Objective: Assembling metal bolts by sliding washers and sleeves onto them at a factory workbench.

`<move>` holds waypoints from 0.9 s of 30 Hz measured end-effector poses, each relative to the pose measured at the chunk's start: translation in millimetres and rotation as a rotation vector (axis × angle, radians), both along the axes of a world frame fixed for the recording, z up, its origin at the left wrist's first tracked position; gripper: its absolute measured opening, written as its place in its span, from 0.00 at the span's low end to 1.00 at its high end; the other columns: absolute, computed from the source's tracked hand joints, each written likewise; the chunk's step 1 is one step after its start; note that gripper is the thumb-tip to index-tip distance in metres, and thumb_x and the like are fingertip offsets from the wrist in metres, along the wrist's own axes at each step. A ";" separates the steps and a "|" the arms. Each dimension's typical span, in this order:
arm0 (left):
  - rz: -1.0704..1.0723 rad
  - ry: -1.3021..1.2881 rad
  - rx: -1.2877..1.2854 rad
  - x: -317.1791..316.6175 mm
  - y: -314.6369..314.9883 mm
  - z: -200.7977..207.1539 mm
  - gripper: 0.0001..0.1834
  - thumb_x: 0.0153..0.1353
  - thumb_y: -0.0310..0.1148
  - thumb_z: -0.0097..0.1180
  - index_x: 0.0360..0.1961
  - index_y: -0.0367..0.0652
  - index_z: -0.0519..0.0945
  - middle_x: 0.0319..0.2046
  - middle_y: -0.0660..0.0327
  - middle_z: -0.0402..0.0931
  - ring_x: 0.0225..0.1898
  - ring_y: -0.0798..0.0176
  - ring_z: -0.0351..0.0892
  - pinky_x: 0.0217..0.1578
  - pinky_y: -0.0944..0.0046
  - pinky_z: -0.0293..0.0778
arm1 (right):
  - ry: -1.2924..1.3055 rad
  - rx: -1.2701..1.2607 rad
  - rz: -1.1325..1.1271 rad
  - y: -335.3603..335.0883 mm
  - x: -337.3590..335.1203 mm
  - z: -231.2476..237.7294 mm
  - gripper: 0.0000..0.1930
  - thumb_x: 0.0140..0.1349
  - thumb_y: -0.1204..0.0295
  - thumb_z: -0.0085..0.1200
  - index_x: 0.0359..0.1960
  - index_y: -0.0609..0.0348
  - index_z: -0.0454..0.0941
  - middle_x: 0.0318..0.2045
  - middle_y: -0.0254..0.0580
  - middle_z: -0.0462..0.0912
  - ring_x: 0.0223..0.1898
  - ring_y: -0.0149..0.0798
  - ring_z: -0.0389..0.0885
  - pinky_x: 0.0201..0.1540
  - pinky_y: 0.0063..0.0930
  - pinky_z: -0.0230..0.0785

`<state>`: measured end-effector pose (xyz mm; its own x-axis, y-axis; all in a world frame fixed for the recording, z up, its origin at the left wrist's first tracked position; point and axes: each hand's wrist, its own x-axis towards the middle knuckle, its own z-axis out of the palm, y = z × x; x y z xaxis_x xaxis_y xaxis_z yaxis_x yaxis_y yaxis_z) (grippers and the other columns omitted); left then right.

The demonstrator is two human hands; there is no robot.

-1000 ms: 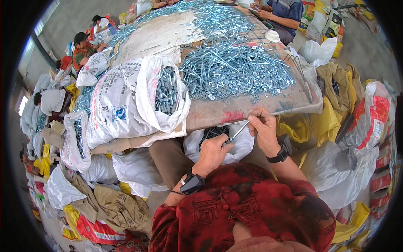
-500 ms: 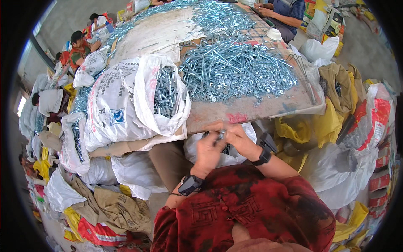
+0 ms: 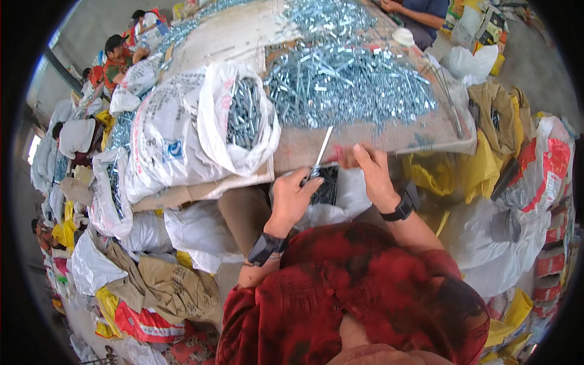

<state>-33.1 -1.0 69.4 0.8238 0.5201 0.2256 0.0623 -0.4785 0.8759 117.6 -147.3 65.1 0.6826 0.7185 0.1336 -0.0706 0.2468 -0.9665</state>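
Observation:
My left hand [image 3: 292, 198] pinches a long shiny metal bolt [image 3: 325, 146] near its lower end. The bolt's bare shank points up toward the table edge, and small metal parts show at my fingertips. To its right, my right hand [image 3: 378, 179] is raised with fingers stretched and apart, some smeared by motion; I see nothing in it. Below both hands, an open white bag [image 3: 350, 191] holds dark metal pieces [image 3: 327, 185]. Ahead, a large pile of bolts, nuts and washers [image 3: 353, 88] covers part of the table [image 3: 365, 141].
A full white sack [image 3: 173, 131] lies at the table's left front, its mouth open on metal sleeves [image 3: 244, 115]. A white bowl [image 3: 403, 36] stands at the far right edge. Yellow and white bags [image 3: 480, 176] crowd my right side. Other people sit around the table.
My hands were close together over small metal parts; now they are apart. My right hand has moved right and opened. The long bolt now shows upright in my left hand.

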 end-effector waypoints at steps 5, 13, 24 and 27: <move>-0.100 -0.034 0.162 1.9 -25.5 16.7 0.11 0.53 0.32 0.65 0.28 0.36 0.77 0.22 0.47 0.74 0.25 0.42 0.74 0.27 0.53 0.68 | -0.395 -0.028 -0.080 13.1 -22.4 35.5 0.17 0.70 0.63 0.51 0.25 0.62 0.75 0.18 0.30 0.74 0.23 0.26 0.74 0.27 0.24 0.66; -0.076 0.014 0.331 6.4 -31.4 3.9 0.10 0.55 0.32 0.66 0.31 0.38 0.79 0.21 0.51 0.74 0.21 0.49 0.72 0.25 0.56 0.69 | -0.338 -0.142 0.026 0.1 -3.8 28.9 0.17 0.68 0.65 0.54 0.22 0.61 0.72 0.15 0.28 0.72 0.20 0.19 0.69 0.22 0.21 0.61; -0.419 -0.002 0.255 11.4 -6.9 14.9 0.09 0.55 0.32 0.66 0.31 0.39 0.81 0.21 0.63 0.75 0.24 0.66 0.76 0.25 0.64 0.70 | -0.533 -0.194 0.291 -24.5 1.1 31.2 0.15 0.67 0.67 0.54 0.24 0.62 0.73 0.16 0.36 0.68 0.19 0.28 0.66 0.23 0.27 0.59; -0.751 0.149 -0.485 7.0 10.8 15.2 0.09 0.57 0.32 0.68 0.30 0.38 0.82 0.23 0.71 0.75 0.27 0.80 0.68 0.28 0.73 0.66 | -0.425 0.082 0.476 -21.8 -6.1 37.4 0.13 0.67 0.67 0.55 0.26 0.62 0.74 0.17 0.33 0.70 0.20 0.26 0.65 0.23 0.26 0.59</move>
<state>-26.0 9.9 84.7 0.9878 -0.1553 -0.0141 0.0113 -0.0194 0.9997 111.5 -169.1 102.6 0.1668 0.9057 0.3898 0.1939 0.3575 -0.9136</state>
